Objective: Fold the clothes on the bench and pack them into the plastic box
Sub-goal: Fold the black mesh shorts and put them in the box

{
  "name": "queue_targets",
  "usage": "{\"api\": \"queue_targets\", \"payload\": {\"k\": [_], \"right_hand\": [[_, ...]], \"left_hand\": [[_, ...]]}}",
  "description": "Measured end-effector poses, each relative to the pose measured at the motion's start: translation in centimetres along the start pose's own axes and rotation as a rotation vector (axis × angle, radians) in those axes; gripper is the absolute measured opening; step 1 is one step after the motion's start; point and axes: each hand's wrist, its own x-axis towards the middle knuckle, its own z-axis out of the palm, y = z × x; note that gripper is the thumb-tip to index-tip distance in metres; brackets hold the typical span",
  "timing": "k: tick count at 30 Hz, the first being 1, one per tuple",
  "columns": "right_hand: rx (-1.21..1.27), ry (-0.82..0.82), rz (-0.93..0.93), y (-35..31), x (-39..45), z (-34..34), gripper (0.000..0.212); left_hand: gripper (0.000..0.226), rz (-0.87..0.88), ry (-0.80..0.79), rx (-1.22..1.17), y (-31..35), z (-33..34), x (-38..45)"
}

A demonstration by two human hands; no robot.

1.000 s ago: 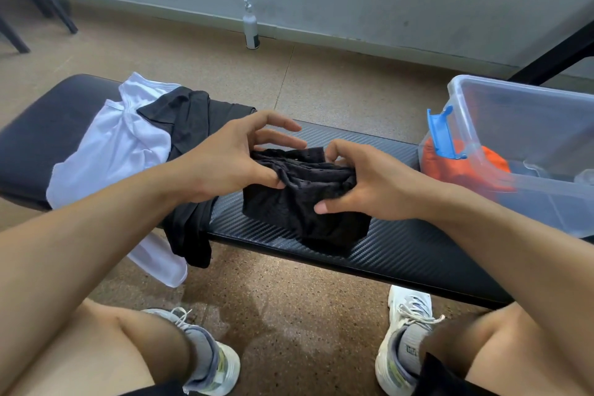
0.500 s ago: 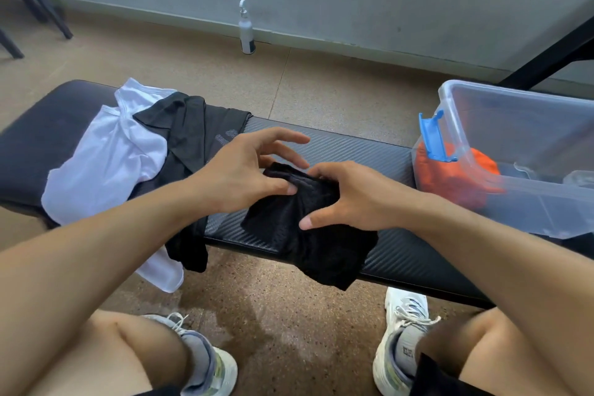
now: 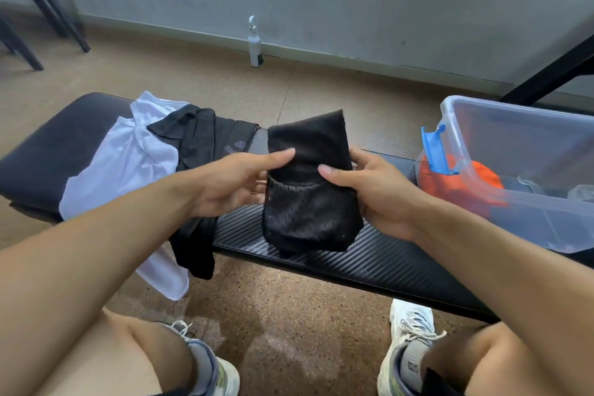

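Above the worktop: a folded black mesh garment [image 3: 308, 190] is held up over the dark worktop [image 3: 379, 254], lifted clear of its surface.
Right hand: the right hand [image 3: 373, 193] grips the garment's right edge, thumb across the front, fingers [image 3: 356, 156] curled round behind.
Left hand: the left hand [image 3: 238, 183] has its thumb laid on the garment's front at the left edge; its other fingers sit behind the cloth, so whether they pinch it cannot be told.
Left of the worktop: a white garment [image 3: 128, 164] and a black shirt [image 3: 199, 138] lie unfolded, overlapping, both hanging over the near edge.
Right end: a clear plastic box [image 3: 530, 202] with a blue latch [image 3: 435, 151] stands on the worktop; an orange cloth [image 3: 450, 183] lies inside it.
Floor: a white spray bottle [image 3: 255, 43] stands by the wall, and the person's two sneakers rest below the worktop.
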Motion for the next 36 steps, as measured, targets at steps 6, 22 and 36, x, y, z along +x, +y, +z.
{"api": "queue_targets", "payload": {"k": [6,22,36], "right_hand": [[-0.132,0.032,0.058,1.1,1.2,-0.6,0.037],[-0.854,0.029,-0.274,2.2,2.3,-1.6,0.064],[-0.895,-0.159,-0.062,1.7,1.3,-1.7,0.067]], "left_hand": [[0.035,0.195,0.123,0.062,-0.8,-0.4,0.7],[0.045,0.092,-0.25,0.414,-1.2,-2.5,-0.1],[0.045,0.134,0.003,1.1,-2.3,0.0,1.0]]}}
